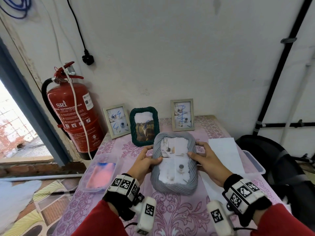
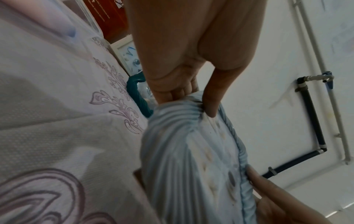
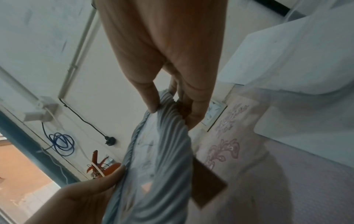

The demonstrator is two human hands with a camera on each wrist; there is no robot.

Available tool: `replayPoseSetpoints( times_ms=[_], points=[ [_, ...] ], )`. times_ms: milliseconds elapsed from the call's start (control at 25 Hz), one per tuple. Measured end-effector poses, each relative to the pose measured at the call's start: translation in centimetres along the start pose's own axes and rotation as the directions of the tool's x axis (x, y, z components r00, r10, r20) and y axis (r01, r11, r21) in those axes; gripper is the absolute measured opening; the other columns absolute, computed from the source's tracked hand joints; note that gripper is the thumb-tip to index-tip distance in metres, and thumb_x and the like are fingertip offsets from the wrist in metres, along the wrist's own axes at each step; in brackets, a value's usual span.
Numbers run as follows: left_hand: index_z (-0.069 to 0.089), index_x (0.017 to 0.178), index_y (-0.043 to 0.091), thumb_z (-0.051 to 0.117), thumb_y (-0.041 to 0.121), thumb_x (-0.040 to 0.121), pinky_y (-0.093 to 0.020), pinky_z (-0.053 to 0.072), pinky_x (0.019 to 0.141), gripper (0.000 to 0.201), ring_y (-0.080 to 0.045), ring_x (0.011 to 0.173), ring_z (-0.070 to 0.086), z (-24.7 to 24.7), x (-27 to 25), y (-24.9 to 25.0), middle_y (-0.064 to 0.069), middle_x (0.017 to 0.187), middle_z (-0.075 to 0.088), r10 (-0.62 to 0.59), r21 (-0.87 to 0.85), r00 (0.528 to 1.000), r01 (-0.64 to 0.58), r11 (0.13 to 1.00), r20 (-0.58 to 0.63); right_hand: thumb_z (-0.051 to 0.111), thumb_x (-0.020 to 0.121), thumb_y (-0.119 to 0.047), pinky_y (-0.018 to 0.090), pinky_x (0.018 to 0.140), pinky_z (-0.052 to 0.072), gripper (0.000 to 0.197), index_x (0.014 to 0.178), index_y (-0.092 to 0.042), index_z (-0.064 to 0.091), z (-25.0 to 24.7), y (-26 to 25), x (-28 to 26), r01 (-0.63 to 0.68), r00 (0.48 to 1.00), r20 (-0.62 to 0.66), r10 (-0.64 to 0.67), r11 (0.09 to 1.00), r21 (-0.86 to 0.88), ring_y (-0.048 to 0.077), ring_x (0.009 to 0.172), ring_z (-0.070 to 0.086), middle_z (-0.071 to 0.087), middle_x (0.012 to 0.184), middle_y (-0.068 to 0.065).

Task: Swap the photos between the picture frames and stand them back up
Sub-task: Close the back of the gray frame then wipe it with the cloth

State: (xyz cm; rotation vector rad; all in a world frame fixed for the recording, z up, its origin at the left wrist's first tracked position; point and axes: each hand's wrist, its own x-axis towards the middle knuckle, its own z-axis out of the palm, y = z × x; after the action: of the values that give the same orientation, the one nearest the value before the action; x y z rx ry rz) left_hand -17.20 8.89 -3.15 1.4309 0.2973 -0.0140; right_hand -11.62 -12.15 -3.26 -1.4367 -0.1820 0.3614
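Note:
I hold a grey ribbed picture frame [image 1: 174, 185] tilted above the pink tablecloth, photo side up. My left hand [image 1: 144, 163] pinches its left edge, thumb on the front, fingers behind. My right hand [image 1: 207, 160] grips the right edge the same way. In the left wrist view the left hand [image 2: 184, 97] clamps the grey frame [image 2: 172, 151]; in the right wrist view the right hand [image 3: 172, 104] clamps the frame [image 3: 168, 136], whose brown back stand [image 3: 208, 188] sticks out. A dark green ribbed frame [image 1: 144, 126] with a dog photo stands behind.
Two pale wooden frames [image 1: 116, 120] [image 1: 182, 114] stand at the wall. A clear lid with pink cloth [image 1: 100, 174] lies left, white paper [image 1: 223, 150] on a clear lid lies right. A red fire extinguisher [image 1: 75, 113] stands beside the table's left edge.

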Motion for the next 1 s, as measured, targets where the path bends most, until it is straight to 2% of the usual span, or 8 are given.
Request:
replayPoseSetpoints(
  times_ms=[240, 440, 560, 680, 760, 840, 920, 1000],
  points=[
    [0.047, 0.122, 0.018, 0.057, -0.014, 0.078, -0.043, 0.047, 0.086, 0.055, -0.032, 0.091, 0.059, 1.2, 0.4, 1.6, -0.026, 0.105, 0.061, 0.066, -0.067, 0.995, -0.062, 0.996, 0.069, 0.056, 0.091, -0.008, 0.035, 0.07, 0.05, 0.032, 0.118, -0.023, 0.048, -1.2, -2.2, 0.1, 0.01, 1.0, 0.014, -0.012, 0.985, 0.17, 0.021, 0.079, 0.061, 0.066, 0.096, 0.011],
    [0.044, 0.126, 0.018, 0.055, -0.015, 0.078, -0.046, 0.044, 0.088, 0.059, -0.032, 0.093, 0.059, 3.1, 1.7, 3.0, -0.023, 0.105, 0.063, 0.121, -0.11, 0.982, -0.105, 0.988, 0.145, 0.04, 0.099, -0.02, 0.031, 0.063, 0.046, 0.014, 0.102, -0.024, 0.053, -3.0, -4.6, 0.8, 0.076, 0.997, -0.009, -0.077, 0.95, 0.303, 0.011, 0.067, 0.061, 0.067, 0.08, -0.002],
    [0.043, 0.128, 0.017, 0.056, -0.015, 0.077, -0.041, 0.049, 0.082, 0.061, -0.03, 0.089, 0.062, 4.4, 3.1, 4.2, -0.019, 0.103, 0.066, 0.159, -0.121, 0.973, -0.14, 0.983, 0.167, 0.038, 0.1, -0.022, 0.03, 0.06, 0.046, 0.014, 0.102, -0.024, 0.052, -4.3, -6.5, 1.4, 0.117, 0.993, -0.015, -0.117, 0.962, 0.246, 0.01, 0.064, 0.059, 0.065, 0.079, -0.003],
    [0.044, 0.128, 0.025, 0.059, -0.008, 0.081, -0.037, 0.052, 0.077, 0.06, -0.024, 0.087, 0.066, 6.3, 5.4, 6.0, -0.014, 0.101, 0.07, 0.197, -0.085, 0.963, -0.184, 0.979, 0.184, 0.039, 0.1, -0.023, 0.027, 0.054, 0.046, 0.013, 0.101, -0.024, 0.051, -5.9, -8.9, 2.9, 0.153, 0.988, -0.038, -0.148, 0.969, 0.195, 0.012, 0.063, 0.055, 0.059, 0.08, 0.0],
    [0.041, 0.13, 0.031, 0.059, -0.003, 0.084, -0.031, 0.054, 0.07, 0.06, -0.02, 0.09, 0.067, 7.7, 7.2, 7.3, -0.012, 0.108, 0.068, 0.237, -0.063, 0.953, -0.229, 0.971, 0.19, 0.038, 0.1, -0.022, 0.026, 0.05, 0.044, 0.013, 0.099, -0.025, 0.051, -6.9, -10.7, 4.5, 0.18, 0.983, -0.058, -0.172, 0.969, 0.172, 0.01, 0.058, 0.055, 0.058, 0.078, 0.0],
    [0.037, 0.134, 0.035, 0.059, 0.003, 0.087, -0.031, 0.056, 0.07, 0.062, -0.022, 0.096, 0.064, 9.1, 9.4, 8.6, -0.015, 0.115, 0.061, 0.272, -0.015, 0.943, -0.274, 0.962, 0.192, 0.038, 0.1, -0.023, 0.027, 0.054, 0.044, 0.015, 0.097, -0.027, 0.051, -7.9, -12.2, 6.4, 0.209, 0.977, -0.074, -0.199, 0.965, 0.159, 0.011, 0.059, 0.054, 0.058, 0.076, -0.002],
    [0.036, 0.135, 0.039, 0.059, 0.006, 0.088, -0.036, 0.057, 0.074, 0.062, -0.026, 0.098, 0.062, 9.8, 11.3, 9.6, -0.014, 0.108, 0.058, 0.284, 0.065, 0.938, -0.302, 0.951, 0.196, 0.037, 0.1, -0.023, 0.028, 0.058, 0.043, 0.015, 0.096, -0.029, 0.05, -8.9, -13.4, 8.4, 0.23, 0.972, -0.086, -0.219, 0.963, 0.14, 0.011, 0.062, 0.052, 0.057, 0.077, -0.003],
    [0.037, 0.136, 0.037, 0.056, 0.0, 0.088, -0.033, 0.058, 0.069, 0.063, -0.022, 0.089, 0.061, 10.4, 13.4, 9.9, -0.01, 0.097, 0.057, 0.286, 0.1, 0.934, -0.313, 0.945, 0.215, 0.036, 0.101, -0.023, 0.029, 0.059, 0.042, 0.014, 0.096, -0.029, 0.049, -10.3, -14.3, 10.6, 0.236, 0.969, -0.102, -0.224, 0.964, 0.125, 0.013, 0.063, 0.051, 0.056, 0.076, -0.002]
  ],
)
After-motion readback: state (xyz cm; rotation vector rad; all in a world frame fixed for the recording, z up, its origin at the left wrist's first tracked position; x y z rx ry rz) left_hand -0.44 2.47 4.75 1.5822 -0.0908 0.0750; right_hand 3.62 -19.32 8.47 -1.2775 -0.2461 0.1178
